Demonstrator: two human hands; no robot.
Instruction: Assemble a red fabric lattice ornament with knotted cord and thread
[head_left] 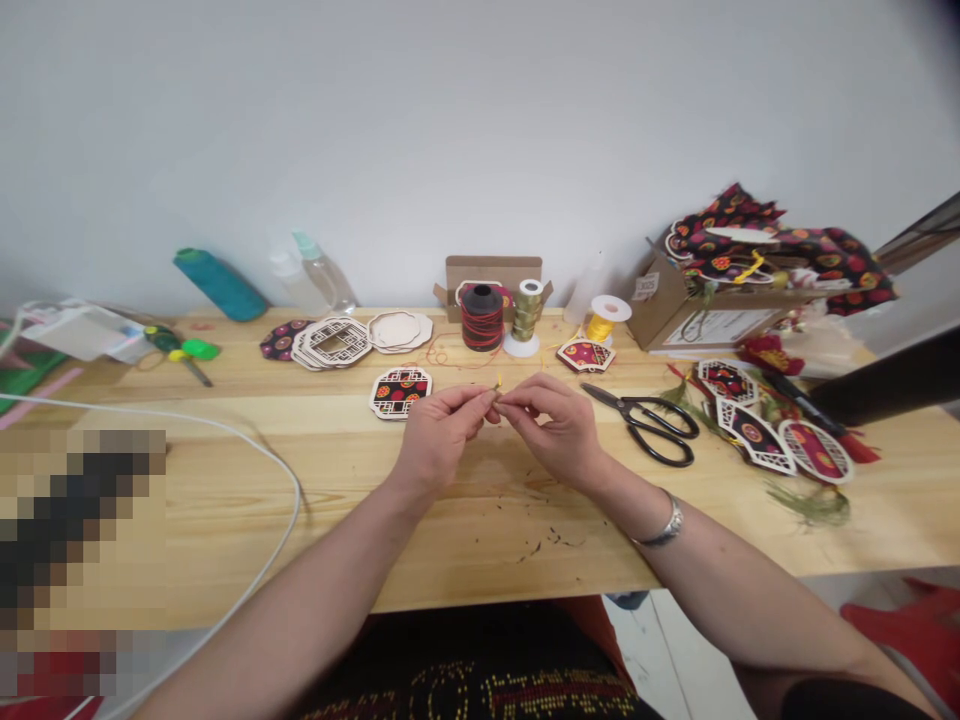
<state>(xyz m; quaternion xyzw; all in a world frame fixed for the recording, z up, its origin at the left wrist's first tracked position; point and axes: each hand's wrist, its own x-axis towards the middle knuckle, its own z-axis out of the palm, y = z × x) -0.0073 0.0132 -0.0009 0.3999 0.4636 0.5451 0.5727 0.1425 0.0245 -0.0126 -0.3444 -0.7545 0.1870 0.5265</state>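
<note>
My left hand and my right hand meet fingertip to fingertip over the middle of the table. Both are closed in a pinch around a thin yellowish strand, whose short end sticks up between the fingers; the rest of it is hidden. Just beyond my left hand lies a patterned ornament with a white lattice frame. To the right of my right hand rest black-handled scissors, blades pointing toward the back left.
Spools of red cord, gold-green thread and yellow thread stand at the back. Several framed ornaments lie at right before a cardboard box. Lattice frames and a white cable are on the left.
</note>
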